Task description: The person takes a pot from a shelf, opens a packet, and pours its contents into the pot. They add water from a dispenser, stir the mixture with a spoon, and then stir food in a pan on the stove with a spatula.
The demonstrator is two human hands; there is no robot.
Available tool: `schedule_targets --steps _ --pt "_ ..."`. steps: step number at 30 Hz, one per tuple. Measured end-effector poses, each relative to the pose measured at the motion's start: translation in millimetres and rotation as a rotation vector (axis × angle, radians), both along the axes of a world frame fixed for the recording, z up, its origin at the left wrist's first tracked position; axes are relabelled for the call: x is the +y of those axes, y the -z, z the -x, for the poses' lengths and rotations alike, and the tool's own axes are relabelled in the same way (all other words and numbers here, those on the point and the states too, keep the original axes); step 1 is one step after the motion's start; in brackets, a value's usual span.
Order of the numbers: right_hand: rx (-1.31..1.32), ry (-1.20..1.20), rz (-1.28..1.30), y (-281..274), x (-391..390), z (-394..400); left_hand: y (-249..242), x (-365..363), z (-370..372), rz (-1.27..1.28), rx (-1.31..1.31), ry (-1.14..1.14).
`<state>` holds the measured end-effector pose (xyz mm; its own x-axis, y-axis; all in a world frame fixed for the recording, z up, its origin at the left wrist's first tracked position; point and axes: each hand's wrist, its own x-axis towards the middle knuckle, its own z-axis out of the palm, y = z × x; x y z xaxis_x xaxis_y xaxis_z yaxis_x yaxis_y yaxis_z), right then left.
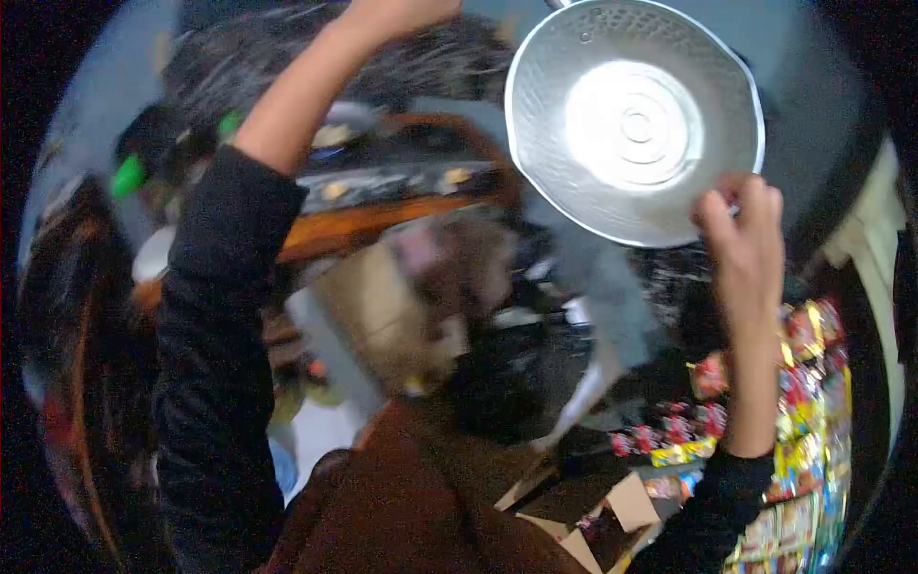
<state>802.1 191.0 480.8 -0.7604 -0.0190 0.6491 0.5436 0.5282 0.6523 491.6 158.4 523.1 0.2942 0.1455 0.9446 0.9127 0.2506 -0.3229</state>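
Note:
A round silver metal pan [545,124] with a hammered wall and a shiny ringed bottom is lifted at the upper right, its inside facing me. My right hand [741,215] is closed on its lower right rim, thumb and fingers pinched there. At the top edge, my left hand [406,11] is cut off by the frame, so its fingers are hidden. A short stub of the pan's handle [557,3] shows at the top. Whether my left hand reaches it cannot be seen.
Colourful snack packets [803,411] hang or lie in rows at the lower right. Below sits an open cardboard box [633,502]. A blurred wooden-edged counter [382,222] with small items stands at the left centre. Motion blurs much of the room.

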Motion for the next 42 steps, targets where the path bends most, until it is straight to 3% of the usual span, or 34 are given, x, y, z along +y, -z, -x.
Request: schedule_targets --steps 3,5,6,7,8,10,12,13,14,15,16,17,18,19,21,22,23,25,27,29,30,31,33,34,39,41,42 --pt "-0.214 -0.079 -0.066 11.4 -9.4 35.9 49.8 -82.7 44.4 0.349 -0.013 -0.155" --pt "-0.252 -0.242 -0.153 14.4 -21.1 71.6 80.8 -120.5 92.6 0.640 -0.245 -0.094" --pt "-0.304 -0.273 -0.241 14.0 -22.9 89.0 100.3 -144.0 111.2 0.638 -0.166 -0.235" --pt "-0.318 -0.367 -0.325 13.0 -22.2 110.6 115.2 -165.3 128.2 0.596 0.003 -0.109" --pt "-0.356 -0.409 -0.346 13.6 -25.6 134.9 134.7 -192.4 127.4 0.775 -0.386 -0.079" --pt "-0.443 -0.472 -0.349 16.1 -34.1 186.3 170.1 -230.1 138.5 0.926 -0.592 0.083" --pt "-0.532 -0.542 -0.342 21.1 -43.2 245.4 200.5 -263.4 141.7 1.037 -0.752 0.087" --pt "-0.525 -0.638 -0.388 26.2 -42.5 280.6 228.4 -274.7 153.1 1.006 -0.906 0.231" --pt "-0.509 -0.732 -0.428 33.6 -35.2 308.1 240.0 -277.6 152.4 1.005 -0.872 0.311" --pt "-0.538 -0.703 -0.353 42.1 -42.2 337.3 263.2 -285.3 156.8 0.965 -1.344 0.563" --pt "-0.555 -0.643 -0.272 52.8 -54.0 367.1 268.3 -292.3 153.5 0.946 -1.634 0.504" --pt "-0.550 -0.607 -0.318 68.3 -59.5 400.1 291.5 -296.7 162.8 0.798 -1.672 0.484" --pt "-0.460 -0.782 -0.262 89.4 -55.4 437.1 304.8 -302.1 169.8 0.754 -1.715 0.476" --pt "-0.519 -0.715 -0.340 105.3 -62.9 464.5 318.7 -307.1 178.0 0.727 -1.682 0.355" --pt "-0.417 -0.887 -0.386 138.7 -67.2 507.3 366.6 -315.0 195.4 0.491 -1.676 0.414" --pt "-0.376 -0.881 -0.329 163.1 -63.8 526.1 370.7 -320.3 196.0 0.493 -1.839 0.365" --pt "-0.253 -1.021 -0.167 184.9 -60.9 542.0 381.4 -323.0 200.4 0.453 -1.914 0.357" --pt "-0.087 -0.904 0.187 240.9 -53.3 568.5 422.0 -328.8 221.6 0.413 -1.788 0.324" --pt "0.018 -0.593 0.653 305.6 -44.5 593.3 417.2 -336.3 234.0 0.477 -2.024 0.277" --pt "-0.034 -0.166 1.103 348.9 -38.2 611.0 411.6 -342.3 242.1 0.436 -2.068 0.312" --pt "-0.052 -0.122 1.322 382.1 -20.6 623.6 412.2 -342.9 245.1 0.400 -2.100 0.350" --pt "-0.054 -0.123 1.329 403.7 -12.5 640.7 419.7 -342.8 249.2 0.402 -2.103 0.342" --pt "0.138 0.401 1.310 436.5 -4.5 670.2 431.3 -339.8 257.3 0.267 -1.987 0.525" --pt "0.167 0.538 1.333 446.6 -0.3 679.8 428.1 -341.1 259.7 0.245 -2.149 0.575" --pt "-0.037 0.490 1.428 464.0 12.6 694.7 419.9 -333.7 276.0 0.354 -2.295 0.401" --pt "-0.076 0.468 1.430 465.0 15.8 695.2 429.4 -331.5 278.9 0.381 -2.053 0.363" --pt "-0.086 0.454 1.430 464.2 16.6 695.1 427.1 -329.0 279.9 0.374 -2.053 0.362"
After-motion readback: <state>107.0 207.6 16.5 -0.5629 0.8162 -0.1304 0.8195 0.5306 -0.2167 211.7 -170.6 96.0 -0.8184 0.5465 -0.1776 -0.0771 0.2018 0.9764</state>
